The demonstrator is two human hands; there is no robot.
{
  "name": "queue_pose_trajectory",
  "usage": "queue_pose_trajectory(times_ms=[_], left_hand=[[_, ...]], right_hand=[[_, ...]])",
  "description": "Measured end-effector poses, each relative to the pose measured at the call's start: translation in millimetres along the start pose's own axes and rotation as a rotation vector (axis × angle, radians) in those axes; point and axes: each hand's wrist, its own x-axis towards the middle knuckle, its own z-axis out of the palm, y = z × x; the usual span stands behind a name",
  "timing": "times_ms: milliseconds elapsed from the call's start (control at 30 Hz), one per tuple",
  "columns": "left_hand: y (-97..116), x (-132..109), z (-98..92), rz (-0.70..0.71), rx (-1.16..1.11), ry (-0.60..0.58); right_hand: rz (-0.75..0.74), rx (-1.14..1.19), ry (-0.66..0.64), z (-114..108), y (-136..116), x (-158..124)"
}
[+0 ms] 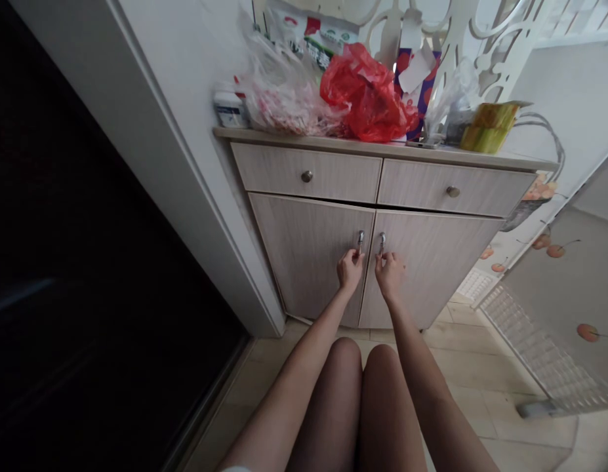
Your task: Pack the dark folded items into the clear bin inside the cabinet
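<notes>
A light wood-grain cabinet stands in front of me, with a left door (pixel 308 255) and a right door (pixel 431 262) below two drawers. My left hand (pixel 350 267) has its fingers closed on the lower end of the left door's metal handle (pixel 361 236). On the right door's handle (pixel 382 240), my right hand (pixel 389 272) is closed in the same way, also at the lower end. The two hands are close together but apart. Both doors look closed, with a thin dark gap along their top edges.
On the cabinet top (pixel 323 139) lie a red plastic bag (pixel 365 98), a clear bag (pixel 284 98), a white jar (pixel 229 110) and a yellow packet (pixel 490 128). My knees are just below the doors. A dark doorway (pixel 87 262) is at left, a cherry-patterned panel (pixel 569 282) at right.
</notes>
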Motion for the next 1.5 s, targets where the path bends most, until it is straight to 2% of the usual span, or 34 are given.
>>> queue_pose_trajectory(times_ms=[633,800,900,967,1000,1067,1133,1200,1267,1333,1500], left_hand=[[-5,26,13.3,0.026,0.018,-0.078],[1,32,10.2,0.0,-0.084,-0.123],[2,32,-7.0,-0.101,-0.255,-0.128],[0,24,-29.5,-0.237,-0.424,-0.165],[-1,18,-43.2,-0.315,-0.539,-0.232],[-4,0,-71.5,-0.437,-0.835,-0.446],[-3,-22,-94.4,-0.479,-1.151,-0.623],[2,-41,-106.0,-0.485,-1.397,-0.658],[10,-55,-105.7,-0.517,-1.549,-0.606],[18,-63,-97.2,-0.561,-1.65,-0.534],[22,-65,-74.3,-0.58,-1.769,-0.372]], right_hand=[[0.061,0.052,-0.075,15,-7,28],[0.146,0.159,-0.159,10,-8,32],[0.197,0.351,-0.196,-2,2,27],[0.23,0.513,-0.195,-15,14,14],[0.249,0.64,-0.212,-24,21,6],[0.285,0.988,-0.306,-42,32,-15],[0.31,1.391,-0.432,-60,40,-34],[0.3,1.683,-0.515,-75,41,-49],[0.285,1.889,-0.539,-81,39,-57],[0.283,2.022,-0.539,-79,35,-58],[0.333,2.09,-0.546,-56,28,-54]])
